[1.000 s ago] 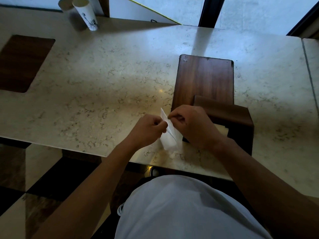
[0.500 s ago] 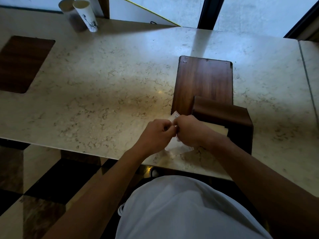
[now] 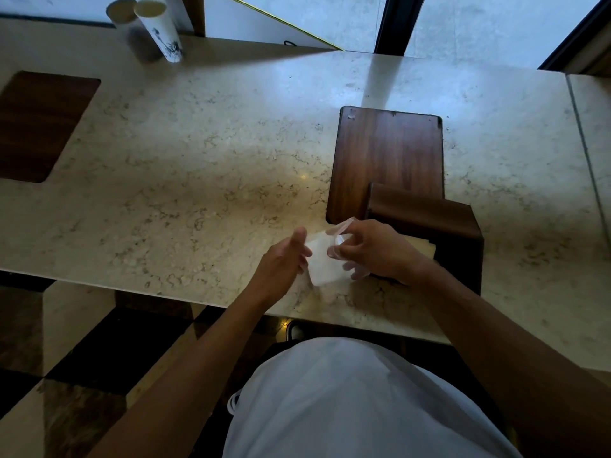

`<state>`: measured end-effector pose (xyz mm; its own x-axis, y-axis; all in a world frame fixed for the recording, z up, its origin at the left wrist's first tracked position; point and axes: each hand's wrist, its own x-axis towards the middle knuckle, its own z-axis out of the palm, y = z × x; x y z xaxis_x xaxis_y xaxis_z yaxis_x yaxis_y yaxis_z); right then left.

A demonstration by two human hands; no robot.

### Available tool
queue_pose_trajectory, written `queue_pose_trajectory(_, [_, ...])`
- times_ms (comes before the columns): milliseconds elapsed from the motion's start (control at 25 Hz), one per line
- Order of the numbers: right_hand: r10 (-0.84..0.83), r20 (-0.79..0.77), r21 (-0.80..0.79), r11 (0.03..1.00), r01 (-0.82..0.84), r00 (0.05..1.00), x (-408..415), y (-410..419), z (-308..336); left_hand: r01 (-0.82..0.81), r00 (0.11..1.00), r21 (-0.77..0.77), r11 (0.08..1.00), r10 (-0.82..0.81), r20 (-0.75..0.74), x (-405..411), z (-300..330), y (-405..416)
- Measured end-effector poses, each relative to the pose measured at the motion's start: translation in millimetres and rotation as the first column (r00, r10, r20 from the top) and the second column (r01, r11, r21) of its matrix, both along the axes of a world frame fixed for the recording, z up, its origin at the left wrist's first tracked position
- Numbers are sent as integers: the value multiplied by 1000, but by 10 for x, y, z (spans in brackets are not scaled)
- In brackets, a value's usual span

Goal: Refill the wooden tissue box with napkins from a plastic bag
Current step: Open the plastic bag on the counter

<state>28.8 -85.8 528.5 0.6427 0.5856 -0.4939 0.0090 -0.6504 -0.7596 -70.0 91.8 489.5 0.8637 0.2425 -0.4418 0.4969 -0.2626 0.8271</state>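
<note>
The wooden tissue box (image 3: 429,223) stands on the marble counter (image 3: 198,180) near its front edge, just right of the hands, its near side open toward the person. A pale stack of napkins (image 3: 421,247) shows inside it, only a thin cream strip visible between the right wrist and the box's dark wall; how full the box is cannot be told. Behind the box, touching or just beside it, a flat brown wooden panel (image 3: 386,160) lies on the counter.

The right hand (image 3: 373,251) is curled, thumb and fingertips pinched on a thin clear plastic bag (image 3: 340,238) that crumples around the fingers. A white wad of napkins (image 3: 322,264) sits in or against the bag, between the two hands and just over the counter; whether the wad is fully inside the plastic is hard to make out, since the film is nearly transparent and blurred. The left hand (image 3: 284,262) is mostly open, fingers extended, its palm against the left edge of the white wad rather than closed around it.

At the far left corner two tall paper cups (image 3: 158,28) stand together, the front one tilted; their contents cannot be seen. A dark wooden inset (image 3: 39,127) is cut off by the left edge. The person's white shirt (image 3: 363,401) fills the bottom, hiding the counter's near edge below the hands.
</note>
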Motion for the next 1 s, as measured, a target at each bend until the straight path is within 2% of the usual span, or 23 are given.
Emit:
queue_pose_trajectory(40, [-22,-20,22,1000,22,1000,13,-29,9,-65,998,-42,997,64,-19,-14,-52,28])
queue_pose_trajectory(160, [-124,-184,186,970,158,975,35,-123,101,-245,966,-22,969,242,-93,-17,-193,116])
queue_pose_trajectory(200, [-155,-258,246,944,220,954,37,-159,152,-287,952,-78,955,276,-130,-21,-212,139])
queue_pose_trajectory(240, [-174,-325,294,916,274,929,37,-200,203,-329,940,-198,923,301,-163,-22,-232,165])
queue_pose_trajectory(280, [-179,-381,333,889,315,907,34,-242,244,-371,927,-357,857,318,-200,-23,-252,202])
queue_pose_trajectory(360, [-151,-452,387,855,345,879,21,-319,278,-404,915,-640,654,297,-273,-30,-262,304])
queue_pose_trajectory(400, [-132,-471,399,850,345,872,12,-348,282,-393,920,-713,581,260,-294,-33,-258,339])
queue_pose_trajectory(440, [-121,-485,403,848,344,866,2,-371,279,-379,925,-740,556,225,-305,-34,-258,354])
queue_pose_trajectory(600, [-170,-514,367,842,395,841,-48,-372,218,-364,931,-723,587,209,-299,-18,-274,290])
queue_pose_trajectory(760, [-203,-527,315,856,411,825,-70,-401,149,-250,967,-739,625,123,-223,-3,-218,222])
queue_pose_trajectory(920, [-234,-463,248,892,378,855,-80,-456,102,-254,967,-767,590,136,-215,5,-175,182])
queue_pose_trajectory(1000, [-223,-501,248,889,385,836,-64,-474,77,-243,970,-777,581,134,-203,0,-150,169])
